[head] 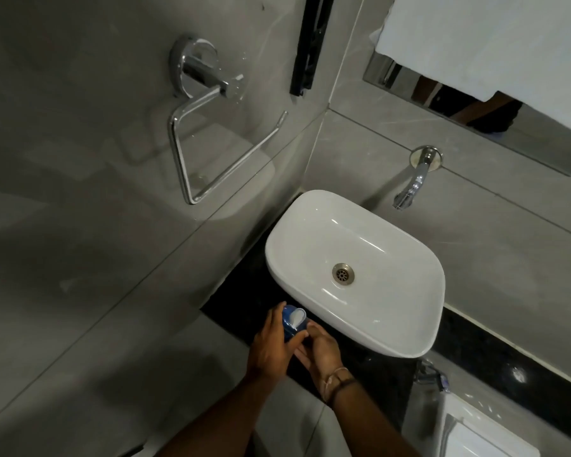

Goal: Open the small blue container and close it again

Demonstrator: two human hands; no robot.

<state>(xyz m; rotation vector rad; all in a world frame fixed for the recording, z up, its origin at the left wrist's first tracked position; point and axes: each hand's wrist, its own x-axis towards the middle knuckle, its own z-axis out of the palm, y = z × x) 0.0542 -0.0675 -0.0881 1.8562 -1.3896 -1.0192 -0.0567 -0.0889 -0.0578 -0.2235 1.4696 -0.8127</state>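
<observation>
A small blue container (290, 326) is held over the black counter (231, 308), just left of the white basin. Its top is open, showing white inside (295, 316). My left hand (272, 346) wraps around the container's left side. My right hand (323, 349) is closed beside it on the right, touching its lower edge. What the right fingers hold is hidden, so I cannot see the lid.
A white basin (409, 328) sits on the black counter with a chrome wall tap (412, 183) above it. A chrome towel ring (198, 133) hangs on the grey tiled wall at left. A mirror and a white towel (495, 37) are at upper right.
</observation>
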